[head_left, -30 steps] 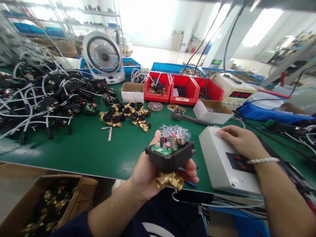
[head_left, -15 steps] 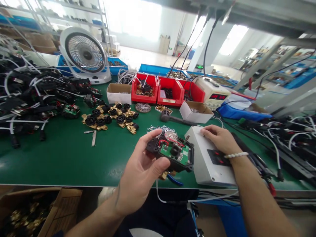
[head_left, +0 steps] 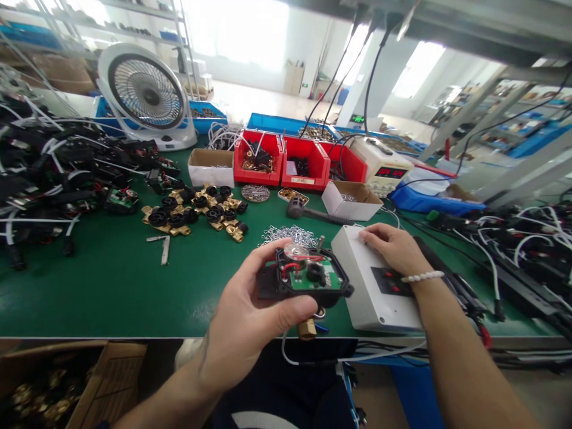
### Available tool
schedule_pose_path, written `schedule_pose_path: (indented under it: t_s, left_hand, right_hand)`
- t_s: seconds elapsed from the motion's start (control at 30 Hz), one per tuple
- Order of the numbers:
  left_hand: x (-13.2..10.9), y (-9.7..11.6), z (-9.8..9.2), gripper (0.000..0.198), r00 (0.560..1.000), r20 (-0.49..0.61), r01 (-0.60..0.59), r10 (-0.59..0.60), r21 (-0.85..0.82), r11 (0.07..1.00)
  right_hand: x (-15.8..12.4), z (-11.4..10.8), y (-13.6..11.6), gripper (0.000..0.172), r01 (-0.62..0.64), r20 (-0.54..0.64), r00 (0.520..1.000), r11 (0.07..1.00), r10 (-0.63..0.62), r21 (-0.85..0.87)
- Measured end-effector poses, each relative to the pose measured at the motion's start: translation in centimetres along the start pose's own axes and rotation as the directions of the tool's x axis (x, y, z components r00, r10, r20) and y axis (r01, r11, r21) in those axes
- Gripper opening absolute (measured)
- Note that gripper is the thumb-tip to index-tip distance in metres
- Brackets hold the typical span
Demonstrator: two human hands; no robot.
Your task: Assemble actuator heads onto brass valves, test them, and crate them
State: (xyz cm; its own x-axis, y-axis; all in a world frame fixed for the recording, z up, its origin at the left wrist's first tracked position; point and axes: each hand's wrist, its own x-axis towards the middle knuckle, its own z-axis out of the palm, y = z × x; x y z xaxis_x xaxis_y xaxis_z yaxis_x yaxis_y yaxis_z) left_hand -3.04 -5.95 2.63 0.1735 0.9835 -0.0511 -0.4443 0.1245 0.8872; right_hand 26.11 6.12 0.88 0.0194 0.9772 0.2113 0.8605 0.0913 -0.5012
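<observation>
My left hand (head_left: 259, 310) grips an open black housing (head_left: 315, 295) between thumb and fingers, above the table's front edge. Inside the housing are a green circuit board (head_left: 328, 268), red wires and a round disc (head_left: 296, 252). A brass fitting (head_left: 307, 329) shows beneath it, and a white cable (head_left: 288, 353) hangs below. My right hand (head_left: 391, 247) rests on a grey control box (head_left: 357, 277), fingers closed together at its far end; what they pinch there, if anything, is hidden. Dark red-marked terminals (head_left: 391, 281) sit on the box near the wrist.
Brass fittings with black caps (head_left: 196, 211) lie left of centre. Metal clips (head_left: 290, 235) are heaped behind the housing. Red bins (head_left: 304, 164), a white carton (head_left: 351, 201) and a power supply (head_left: 384, 167) line the back. Cabled black units (head_left: 40, 173) pile up at left.
The black housing has tipped in my left hand, so the brass fitting beneath shows more. The disc looks paler and blurred. My right hand stays at the control box's far end.
</observation>
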Motion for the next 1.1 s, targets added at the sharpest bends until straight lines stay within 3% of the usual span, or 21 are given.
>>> schedule_pose_path:
  t_s: [0.13,0.33,0.47,0.63,0.8,0.9,1.0,1.07,1.1]
  left_hand:
    - [0.4,0.1,-0.1,0.055,0.999,-0.005,0.047,-0.047,0.044,0.998]
    - [0.0,-0.1,0.4,0.058,0.993,-0.058,-0.096,0.104,0.131,0.987]
    - [-0.4,-0.1,0.4,0.059,0.989,-0.054,-0.127,0.137,0.151,0.980]
    - [0.1,-0.5,-0.1,0.050,1.000,0.025,0.004,-0.004,-0.016,1.000]
    - [0.8,-0.5,-0.4,0.057,0.993,0.075,0.098,-0.089,-0.129,0.987]
    - [0.7,-0.3,-0.6,0.061,0.995,0.040,0.095,-0.090,-0.143,0.985]
    - [0.6,-0.1,-0.7,0.059,0.996,0.019,0.095,-0.093,-0.150,0.984]
    - [0.5,0.0,-0.8,0.060,0.996,0.018,0.092,-0.090,-0.155,0.984]
    - [0.5,0.1,-0.8,0.062,0.996,0.020,0.088,-0.086,-0.157,0.984]
  right_hand:
    - [-0.1,0.0,0.0,0.030,-0.001,0.001,1.000,1.000,0.001,0.001]
    - [0.0,-0.1,0.0,0.029,-0.003,-0.002,1.000,1.000,0.003,0.017]
    - [-0.1,0.0,-0.2,0.027,-0.010,-0.005,1.000,0.999,0.010,0.043]
    - [-0.2,-0.1,-0.3,0.027,-0.051,-0.055,0.997,0.994,0.056,0.094]
    - [-0.6,-1.7,0.6,0.035,-0.108,-0.279,0.949,0.982,0.148,0.153]
    - [-2.2,-3.0,0.3,0.037,-0.120,-0.355,0.917,0.976,0.179,0.183]
    - [-6.0,-3.7,-1.8,0.032,-0.092,-0.371,0.916,0.981,0.150,0.168]
    - [-9.5,-3.5,-3.7,0.022,-0.011,-0.253,0.966,0.988,0.051,0.156]
    - [-11.3,-3.0,-4.5,0.018,0.060,-0.107,0.993,0.984,-0.042,0.170]
